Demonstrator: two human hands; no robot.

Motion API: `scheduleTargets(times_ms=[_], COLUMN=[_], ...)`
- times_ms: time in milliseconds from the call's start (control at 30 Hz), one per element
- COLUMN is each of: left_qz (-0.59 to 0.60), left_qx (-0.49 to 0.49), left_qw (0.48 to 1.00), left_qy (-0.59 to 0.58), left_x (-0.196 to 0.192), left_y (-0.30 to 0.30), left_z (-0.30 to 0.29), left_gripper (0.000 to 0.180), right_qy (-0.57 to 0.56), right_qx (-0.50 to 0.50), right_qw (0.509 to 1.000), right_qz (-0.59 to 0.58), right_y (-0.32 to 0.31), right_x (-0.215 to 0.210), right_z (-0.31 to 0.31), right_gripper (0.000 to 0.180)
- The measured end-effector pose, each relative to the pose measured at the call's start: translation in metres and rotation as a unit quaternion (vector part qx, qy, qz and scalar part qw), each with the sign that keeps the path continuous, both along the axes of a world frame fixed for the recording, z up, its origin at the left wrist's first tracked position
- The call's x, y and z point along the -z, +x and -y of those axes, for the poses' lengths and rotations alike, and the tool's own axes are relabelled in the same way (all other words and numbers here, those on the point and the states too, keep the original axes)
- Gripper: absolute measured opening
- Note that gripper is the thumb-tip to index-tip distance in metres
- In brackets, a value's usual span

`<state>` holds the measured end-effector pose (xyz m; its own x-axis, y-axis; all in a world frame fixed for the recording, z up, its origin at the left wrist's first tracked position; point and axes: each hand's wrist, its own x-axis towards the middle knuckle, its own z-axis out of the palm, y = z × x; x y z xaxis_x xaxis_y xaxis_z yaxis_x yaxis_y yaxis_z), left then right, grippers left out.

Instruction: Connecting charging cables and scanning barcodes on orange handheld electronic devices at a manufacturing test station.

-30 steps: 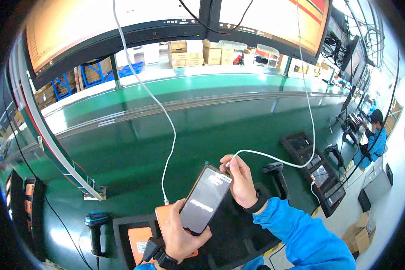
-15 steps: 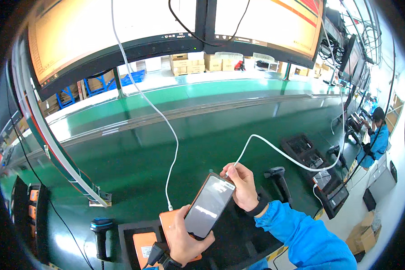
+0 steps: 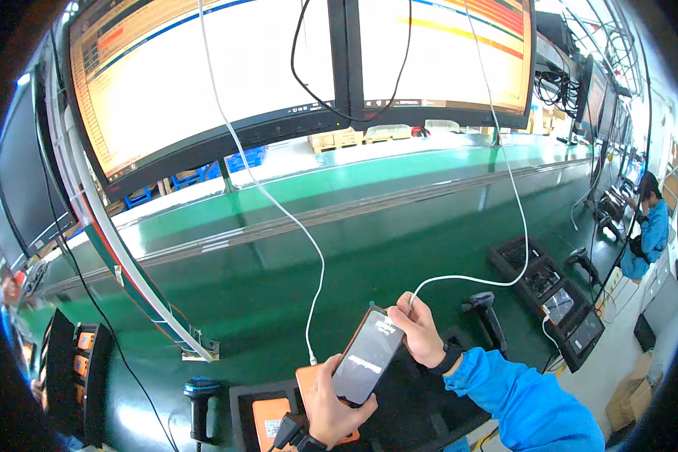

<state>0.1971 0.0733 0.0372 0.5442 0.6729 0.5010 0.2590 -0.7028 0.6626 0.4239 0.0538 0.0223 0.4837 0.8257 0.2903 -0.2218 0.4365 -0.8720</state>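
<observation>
A smartphone (image 3: 368, 354) with a lit grey screen and an orange edge lies tilted in my left hand (image 3: 337, 413), whose fingers wrap round its lower part. My right hand (image 3: 422, 335) pinches the end of a white charging cable (image 3: 459, 279) at the phone's top right corner. Whether the plug sits in the phone is hidden by my fingers. Beneath the left hand is an orange phone (image 3: 307, 374) with another white cable (image 3: 318, 301) at its top edge. A second orange phone (image 3: 271, 418) with a white label rests in the black foam tray (image 3: 241, 399).
Two large monitors (image 3: 218, 83) hang across the top. Barcode scanners stand at the left (image 3: 200, 407) and right (image 3: 488, 316). A black tray of devices (image 3: 542, 290) is on the green table (image 3: 264, 294). Black cases (image 3: 90, 377) with orange phones are far left. A person in blue (image 3: 648, 233) sits at right.
The view has tilted upward and shifted left, showing more of the monitors. The right-hand cable's loop has changed shape and hangs farther left. Both hands keep their grips.
</observation>
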Motion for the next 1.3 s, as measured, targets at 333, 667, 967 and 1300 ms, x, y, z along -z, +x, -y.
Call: scheduleTargets(times_ms=[333,667,967,1300], left_qz=[0.003,0.02,0.009,0.061], left_qx=[-0.042,-0.041,-0.028,0.01], left_qw=[0.999,0.999,0.998,0.997], left_qy=[-0.005,0.018,-0.057,-0.045], left_x=[-0.006,-0.001,-0.004,0.009], left_y=[0.0,0.003,-0.002,0.012], left_z=[0.008,0.007,0.004,0.004], left_gripper=[0.081,0.079,0.08,0.083], right_qy=[0.005,0.004,0.001,-0.037], right_qx=[-0.002,0.008,0.026,0.098], right_qw=[0.999,1.0,1.0,0.99], right_qz=[-0.032,-0.014,0.003,0.099], right_y=[-0.006,-0.004,-0.008,0.018], right_x=[-0.009,-0.01,-0.006,0.012], right_z=[0.002,0.005,-0.001,0.013], right_gripper=[0.03,0.03,0.03,0.015])
